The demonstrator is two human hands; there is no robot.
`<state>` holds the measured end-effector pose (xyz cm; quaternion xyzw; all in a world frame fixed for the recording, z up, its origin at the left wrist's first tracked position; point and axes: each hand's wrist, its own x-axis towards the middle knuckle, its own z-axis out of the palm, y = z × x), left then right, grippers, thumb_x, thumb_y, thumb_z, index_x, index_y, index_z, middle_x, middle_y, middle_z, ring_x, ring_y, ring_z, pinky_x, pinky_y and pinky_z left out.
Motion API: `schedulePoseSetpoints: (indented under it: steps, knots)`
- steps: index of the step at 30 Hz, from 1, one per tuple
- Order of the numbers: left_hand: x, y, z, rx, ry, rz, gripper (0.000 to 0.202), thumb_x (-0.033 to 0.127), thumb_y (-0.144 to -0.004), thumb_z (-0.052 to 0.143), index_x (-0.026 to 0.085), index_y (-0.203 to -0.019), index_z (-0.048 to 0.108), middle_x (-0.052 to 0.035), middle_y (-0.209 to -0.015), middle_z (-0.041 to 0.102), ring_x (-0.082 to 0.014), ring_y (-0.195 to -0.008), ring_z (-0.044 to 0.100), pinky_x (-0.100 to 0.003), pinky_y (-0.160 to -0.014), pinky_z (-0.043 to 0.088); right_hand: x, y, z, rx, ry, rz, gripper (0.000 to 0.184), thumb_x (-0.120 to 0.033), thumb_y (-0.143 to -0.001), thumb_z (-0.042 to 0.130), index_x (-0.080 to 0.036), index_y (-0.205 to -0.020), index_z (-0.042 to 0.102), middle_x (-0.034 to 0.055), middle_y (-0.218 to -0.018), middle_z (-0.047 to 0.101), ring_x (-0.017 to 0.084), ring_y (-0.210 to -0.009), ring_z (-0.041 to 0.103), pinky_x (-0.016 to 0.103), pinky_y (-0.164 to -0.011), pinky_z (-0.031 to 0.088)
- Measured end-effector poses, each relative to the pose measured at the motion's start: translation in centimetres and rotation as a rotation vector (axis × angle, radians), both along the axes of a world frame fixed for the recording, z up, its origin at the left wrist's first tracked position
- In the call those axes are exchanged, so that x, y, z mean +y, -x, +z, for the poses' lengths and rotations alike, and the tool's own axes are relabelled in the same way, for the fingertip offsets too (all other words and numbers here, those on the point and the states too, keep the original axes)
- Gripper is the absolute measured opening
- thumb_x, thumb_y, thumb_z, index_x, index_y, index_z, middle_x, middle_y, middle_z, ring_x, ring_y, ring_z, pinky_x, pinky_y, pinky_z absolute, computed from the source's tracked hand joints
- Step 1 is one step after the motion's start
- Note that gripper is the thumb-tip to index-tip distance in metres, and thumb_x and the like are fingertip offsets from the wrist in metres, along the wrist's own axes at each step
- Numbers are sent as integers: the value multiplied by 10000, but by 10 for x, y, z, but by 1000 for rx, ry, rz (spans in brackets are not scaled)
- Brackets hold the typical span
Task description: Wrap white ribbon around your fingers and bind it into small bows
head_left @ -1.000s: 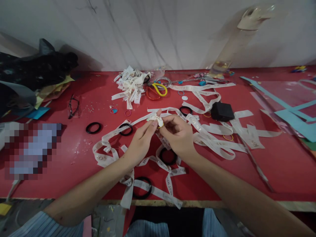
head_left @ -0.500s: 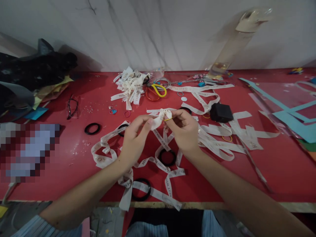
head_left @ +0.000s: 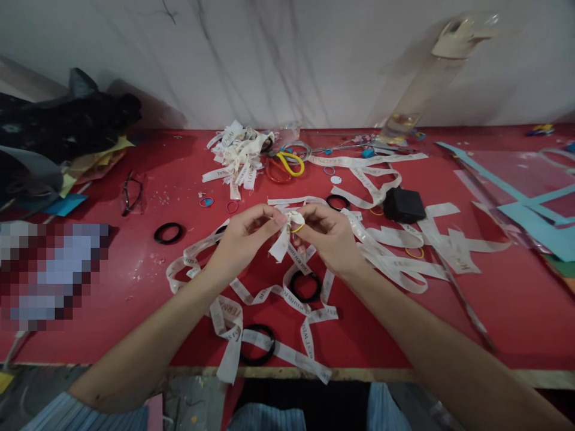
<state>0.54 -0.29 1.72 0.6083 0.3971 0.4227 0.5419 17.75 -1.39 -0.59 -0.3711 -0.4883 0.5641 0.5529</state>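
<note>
Between my two hands, over the middle of the table, is a bunched white ribbon [head_left: 280, 245] with a yellow elastic band [head_left: 297, 228] at its gathered part. My left hand [head_left: 245, 239] pinches the bunch from the left, thumb and fingers closed. From the other side my right hand [head_left: 331, 239] has its fingers closed on the same bunch by the band. A short ribbon end hangs down below my left thumb. Under the hands, long printed ribbon strips [head_left: 263, 294] lie looped around a black ring [head_left: 305, 286]; my fingers hide part of them.
Behind the hands lie a ribbon heap [head_left: 240, 154] and yellow-and-red-handled scissors [head_left: 290, 164]. A black block [head_left: 404, 205] rests on ribbons at right. A clear bottle [head_left: 417, 90] stands by the wall. Black rings [head_left: 168, 233] and glasses [head_left: 132, 194] are on the red table [head_left: 148, 299].
My left fingertips have moved right, nearer my right hand. The ribbon's short end, which pointed left, now hangs downward, and the banded part sits slightly lower.
</note>
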Motion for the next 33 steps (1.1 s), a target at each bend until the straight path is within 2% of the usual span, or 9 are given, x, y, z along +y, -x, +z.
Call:
schedulePoseSetpoints:
  steps: [4, 8, 11, 17, 20, 23, 29, 33]
  knots:
    - [0, -2, 1, -40, 45, -67, 258, 412, -835, 709, 177, -749, 648, 15, -730, 593, -95, -669, 516, -206, -652, 441, 1, 0, 1, -13, -19, -19, 158, -264, -747, 776, -172, -808, 664, -35, -661, 650, 72, -511, 599, 182, -459, 513]
    - [-2, -5, 0, -51, 73, 10, 292, 456, -792, 742, 175, -777, 666, 11, -727, 609, -96, -647, 514, -211, -632, 439, 0, 2, 7, -65, -11, -41, 174, -255, -718, 792, -163, -792, 665, -38, -644, 644, 70, -511, 587, 181, -460, 504]
    - [-2, -6, 0, -69, 69, 58, 273, 429, -792, 748, 176, -791, 646, 6, -751, 622, -98, -670, 537, -203, -643, 450, -2, 3, 10, -86, 11, -33, 198, -271, -709, 803, -156, -790, 663, -41, -621, 636, 66, -496, 572, 186, -467, 505]
    - [0, -3, 2, -63, 11, 66, 225, 353, -783, 772, 179, -863, 656, -4, -815, 651, -101, -721, 575, -198, -663, 463, -3, 3, 9, -61, 21, 1, 241, -293, -720, 803, -160, -846, 647, -41, -655, 632, 70, -513, 586, 179, -444, 503]
    - [1, -3, 1, -101, 71, 82, 241, 356, -758, 796, 172, -844, 666, 3, -770, 645, -93, -666, 549, -201, -617, 439, -4, 5, 9, -3, 20, -18, 325, -284, -712, 816, -199, -908, 571, -63, -675, 626, 78, -513, 596, 185, -433, 511]
    - [1, -5, -2, -178, 146, 92, 246, 353, -755, 803, 172, -830, 655, 14, -766, 638, -78, -653, 543, -190, -598, 417, -4, 6, 9, 29, 1, -41, 358, -296, -707, 819, -214, -829, 492, -77, -652, 606, 80, -503, 595, 198, -449, 522]
    - [-2, -8, -7, -182, 96, 153, 212, 333, -789, 779, 185, -848, 639, 34, -757, 616, -64, -646, 526, -177, -591, 408, -5, 5, 8, -54, -44, -66, 182, -239, -754, 739, -191, -790, 567, -54, -622, 615, 77, -502, 590, 210, -495, 521]
    - [-5, -10, -9, -239, 82, 165, 195, 289, -789, 777, 189, -860, 625, 24, -800, 647, -74, -676, 566, -177, -620, 446, -7, 6, 8, -80, -95, -131, 83, -176, -765, 702, -193, -788, 624, -47, -615, 615, 83, -501, 587, 224, -500, 507]
